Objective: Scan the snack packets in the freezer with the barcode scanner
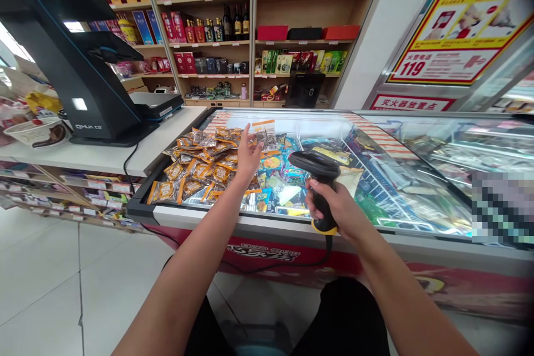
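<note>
My right hand (334, 206) is wrapped round the grip of a black barcode scanner (317, 169) with a yellow base, its head aimed left over the chest freezer's glass lid (375, 139). My left hand (249, 153) reaches forward over a heap of orange snack packets (200, 169) lying on the lid. Its fingers pinch a small clear packet with an orange top (264, 134), held upright in front of the scanner's head.
A black point-of-sale terminal (83, 78) stands on the white counter (125, 156) to the left, its cable hanging down. Shelves of boxed goods and bottles (233, 22) line the back wall. The freezer's red front (292, 256) is against my legs.
</note>
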Action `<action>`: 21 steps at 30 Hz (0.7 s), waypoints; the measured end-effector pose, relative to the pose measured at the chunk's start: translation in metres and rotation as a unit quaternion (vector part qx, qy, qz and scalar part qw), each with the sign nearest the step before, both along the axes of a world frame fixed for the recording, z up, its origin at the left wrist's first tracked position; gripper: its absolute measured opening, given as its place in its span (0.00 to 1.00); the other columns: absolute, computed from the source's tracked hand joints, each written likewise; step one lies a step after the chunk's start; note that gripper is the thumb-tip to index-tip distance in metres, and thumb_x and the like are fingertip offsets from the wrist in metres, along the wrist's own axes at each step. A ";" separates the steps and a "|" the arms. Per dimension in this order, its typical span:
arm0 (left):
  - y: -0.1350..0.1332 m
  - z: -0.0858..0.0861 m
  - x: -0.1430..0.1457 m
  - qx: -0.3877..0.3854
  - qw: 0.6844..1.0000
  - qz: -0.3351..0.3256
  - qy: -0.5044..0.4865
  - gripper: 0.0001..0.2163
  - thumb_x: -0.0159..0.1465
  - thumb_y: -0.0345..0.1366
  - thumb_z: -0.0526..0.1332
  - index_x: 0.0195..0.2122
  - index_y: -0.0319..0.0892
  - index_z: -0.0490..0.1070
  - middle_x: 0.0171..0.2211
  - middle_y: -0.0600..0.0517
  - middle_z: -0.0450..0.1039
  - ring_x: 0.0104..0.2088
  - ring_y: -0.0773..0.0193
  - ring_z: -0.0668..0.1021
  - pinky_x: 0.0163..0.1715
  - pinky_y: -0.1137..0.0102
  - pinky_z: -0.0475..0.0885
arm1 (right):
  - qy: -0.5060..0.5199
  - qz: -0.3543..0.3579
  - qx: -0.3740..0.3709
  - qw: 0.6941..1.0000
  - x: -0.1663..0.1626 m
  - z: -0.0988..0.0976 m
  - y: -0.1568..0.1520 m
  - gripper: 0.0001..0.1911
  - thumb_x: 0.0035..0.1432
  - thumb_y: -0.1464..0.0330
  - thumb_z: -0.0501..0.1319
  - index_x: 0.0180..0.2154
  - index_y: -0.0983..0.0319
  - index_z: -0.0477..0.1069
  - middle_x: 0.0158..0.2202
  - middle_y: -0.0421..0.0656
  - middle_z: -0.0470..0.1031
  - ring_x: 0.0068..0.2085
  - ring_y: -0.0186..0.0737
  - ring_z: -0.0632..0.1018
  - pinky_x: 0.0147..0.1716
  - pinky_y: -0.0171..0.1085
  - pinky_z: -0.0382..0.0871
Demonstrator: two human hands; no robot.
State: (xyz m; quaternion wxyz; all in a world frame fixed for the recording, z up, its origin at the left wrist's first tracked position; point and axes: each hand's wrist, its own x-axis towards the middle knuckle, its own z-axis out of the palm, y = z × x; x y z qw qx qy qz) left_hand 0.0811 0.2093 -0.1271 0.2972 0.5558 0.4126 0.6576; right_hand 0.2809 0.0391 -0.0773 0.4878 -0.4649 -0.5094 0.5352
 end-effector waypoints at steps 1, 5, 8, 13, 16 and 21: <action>0.001 0.000 0.000 -0.001 1.000 0.004 -0.001 0.31 0.68 0.39 0.68 0.71 0.50 0.63 0.57 0.41 0.74 0.50 0.57 0.81 0.49 0.66 0.77 | -0.002 0.001 -0.001 1.000 0.000 0.000 0.000 0.21 0.57 0.51 0.70 0.32 0.60 0.68 0.20 0.39 0.71 0.17 0.32 0.65 0.18 0.35 0.57; 0.002 -0.002 -0.002 0.000 1.000 0.009 0.002 0.30 0.69 0.38 0.67 0.71 0.49 0.63 0.57 0.41 0.74 0.52 0.56 0.81 0.49 0.66 0.78 | 0.009 0.000 -0.011 1.000 0.004 -0.001 0.003 0.21 0.57 0.51 0.71 0.35 0.60 0.70 0.20 0.38 0.71 0.17 0.31 0.65 0.19 0.34 0.58; -0.002 -0.006 0.000 -0.003 1.000 0.006 0.021 0.28 0.68 0.34 0.67 0.68 0.47 0.66 0.56 0.41 0.76 0.52 0.56 0.81 0.47 0.67 0.78 | 0.106 0.023 -0.034 0.993 0.021 -0.004 0.007 0.21 0.54 0.53 0.73 0.41 0.59 0.72 0.20 0.35 0.69 0.17 0.29 0.62 0.18 0.32 0.55; -0.011 -0.008 0.017 -0.059 0.986 -0.030 0.154 0.12 0.65 0.27 0.65 0.49 0.41 0.78 0.54 0.42 0.79 0.39 0.60 0.83 0.47 0.61 0.79 | 0.336 0.050 -0.049 0.939 0.071 -0.016 0.009 0.15 0.56 0.59 0.70 0.40 0.58 0.71 0.15 0.25 0.53 0.16 0.22 0.42 0.17 0.27 0.45; -0.011 -0.003 0.041 -0.102 0.955 -0.046 0.275 0.12 0.65 0.24 0.63 0.48 0.38 0.79 0.51 0.41 0.81 0.48 0.53 0.83 0.56 0.57 0.77 | 0.471 0.048 -0.008 0.881 0.094 -0.028 0.008 0.09 0.65 0.59 0.61 0.40 0.57 0.68 0.15 0.24 0.52 0.14 0.19 0.41 0.17 0.24 0.43; 0.000 0.005 0.090 -0.103 0.929 -0.072 0.349 0.21 0.61 0.22 0.66 0.57 0.35 0.76 0.65 0.34 0.71 0.71 0.46 0.67 0.69 0.56 0.65 | 0.663 0.200 0.045 0.719 0.110 -0.043 0.016 0.08 0.65 0.63 0.59 0.43 0.59 0.66 0.17 0.28 0.64 0.15 0.21 0.64 0.20 0.22 0.56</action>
